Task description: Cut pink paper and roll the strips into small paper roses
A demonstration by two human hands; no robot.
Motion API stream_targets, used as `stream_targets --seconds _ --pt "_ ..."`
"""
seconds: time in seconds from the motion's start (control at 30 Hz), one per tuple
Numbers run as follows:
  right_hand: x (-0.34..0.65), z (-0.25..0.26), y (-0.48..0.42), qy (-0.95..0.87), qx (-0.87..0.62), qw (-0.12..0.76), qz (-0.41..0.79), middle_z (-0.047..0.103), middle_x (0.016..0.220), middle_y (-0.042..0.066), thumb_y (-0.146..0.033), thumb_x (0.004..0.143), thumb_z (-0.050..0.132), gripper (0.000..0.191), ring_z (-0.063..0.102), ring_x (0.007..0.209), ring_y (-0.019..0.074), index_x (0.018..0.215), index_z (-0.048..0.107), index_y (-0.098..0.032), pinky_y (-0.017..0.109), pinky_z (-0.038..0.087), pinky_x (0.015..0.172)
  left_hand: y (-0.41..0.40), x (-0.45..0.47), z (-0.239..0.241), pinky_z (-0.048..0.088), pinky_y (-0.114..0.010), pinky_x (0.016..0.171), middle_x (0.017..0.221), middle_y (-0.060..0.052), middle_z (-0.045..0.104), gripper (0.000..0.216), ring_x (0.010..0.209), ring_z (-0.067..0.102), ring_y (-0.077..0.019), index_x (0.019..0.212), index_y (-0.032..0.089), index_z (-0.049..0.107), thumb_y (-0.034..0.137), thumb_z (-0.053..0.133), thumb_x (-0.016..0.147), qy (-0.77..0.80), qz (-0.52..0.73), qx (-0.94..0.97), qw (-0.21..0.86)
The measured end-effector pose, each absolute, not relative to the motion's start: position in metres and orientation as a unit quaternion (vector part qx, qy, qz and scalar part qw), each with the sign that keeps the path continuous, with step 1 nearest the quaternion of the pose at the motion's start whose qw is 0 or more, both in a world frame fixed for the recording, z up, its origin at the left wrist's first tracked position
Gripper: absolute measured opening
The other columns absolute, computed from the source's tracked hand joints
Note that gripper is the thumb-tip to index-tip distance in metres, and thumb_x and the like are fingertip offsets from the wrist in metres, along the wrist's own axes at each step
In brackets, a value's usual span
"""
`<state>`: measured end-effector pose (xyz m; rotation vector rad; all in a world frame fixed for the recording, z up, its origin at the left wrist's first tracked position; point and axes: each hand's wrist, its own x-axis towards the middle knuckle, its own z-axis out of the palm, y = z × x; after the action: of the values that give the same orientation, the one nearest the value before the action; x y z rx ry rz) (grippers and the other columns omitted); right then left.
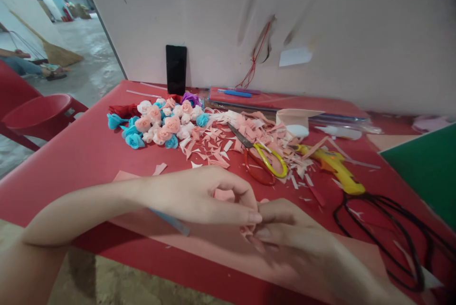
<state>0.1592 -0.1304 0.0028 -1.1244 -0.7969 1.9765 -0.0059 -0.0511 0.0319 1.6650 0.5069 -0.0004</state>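
My left hand and my right hand meet near the front edge of the red table. The fingertips of both pinch a small piece of pink crepe paper between them; most of it is hidden by the fingers. A sheet of pink paper lies under my hands, with a thin blue strip beneath my left wrist. Behind them lie pink paper scraps and scissors with one yellow and one red handle.
A pile of pink, white, blue and purple paper roses sits at the back left. A yellow glue gun with a black cord lies at right, by a green sheet. A black phone leans on the wall. A red chair stands left.
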Motion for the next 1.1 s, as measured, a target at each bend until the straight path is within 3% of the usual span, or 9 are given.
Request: stream_targets --seconds 0.4,0.7,0.9,1.1 --pt "0.1654 -0.0056 -0.1293 -0.279 -0.423 0.35 0.788 0.058 0.061 0.0 -0.018 0.055 0.071 0.004 0.05 0.062 0.0115 0.057 0.072 -0.021 0.023 0.039 0.061 -0.0512 -0.0083 0.0328 0.044 -0.025 0.076 0.085 -0.003 0.058 0.012 0.08 0.056 -0.0128 0.073 0.014 0.05 0.021 0.05 0.083 0.186 0.019 0.708 0.681" --pt "0.1604 -0.0036 -0.1318 -0.273 -0.381 0.378 0.798 0.058 0.058 -0.002 -0.014 0.059 0.068 0.011 0.051 0.057 0.0063 0.061 0.074 -0.022 0.014 0.041 0.06 -0.0528 -0.0078 0.0355 0.044 -0.023 0.071 0.077 -0.001 0.055 0.01 0.07 0.052 -0.0094 0.07 0.014 0.051 0.018 0.054 0.079 0.201 0.011 0.69 0.695" --pt "0.1577 -0.0032 -0.1319 -0.264 -0.387 0.376 0.799 0.059 0.055 -0.003 -0.011 0.056 0.065 0.015 0.05 0.055 0.0048 0.06 0.074 -0.022 0.012 0.039 0.056 -0.0492 -0.0077 0.0315 0.039 -0.019 0.058 0.076 -0.001 0.052 0.012 0.066 0.048 -0.0095 0.072 0.014 0.053 0.022 0.052 0.08 0.185 -0.008 0.726 0.663" --pt "0.1576 -0.0049 -0.1299 -0.26 -0.402 0.371 0.796 0.055 0.051 -0.002 -0.012 0.056 0.065 0.011 0.045 0.051 0.0074 0.057 0.073 -0.02 0.019 0.037 0.053 -0.0473 -0.0052 0.0297 0.039 -0.023 0.07 0.076 -0.001 0.049 0.012 0.074 0.046 -0.0121 0.069 0.015 0.046 0.019 0.046 0.08 0.135 0.003 0.712 0.689"
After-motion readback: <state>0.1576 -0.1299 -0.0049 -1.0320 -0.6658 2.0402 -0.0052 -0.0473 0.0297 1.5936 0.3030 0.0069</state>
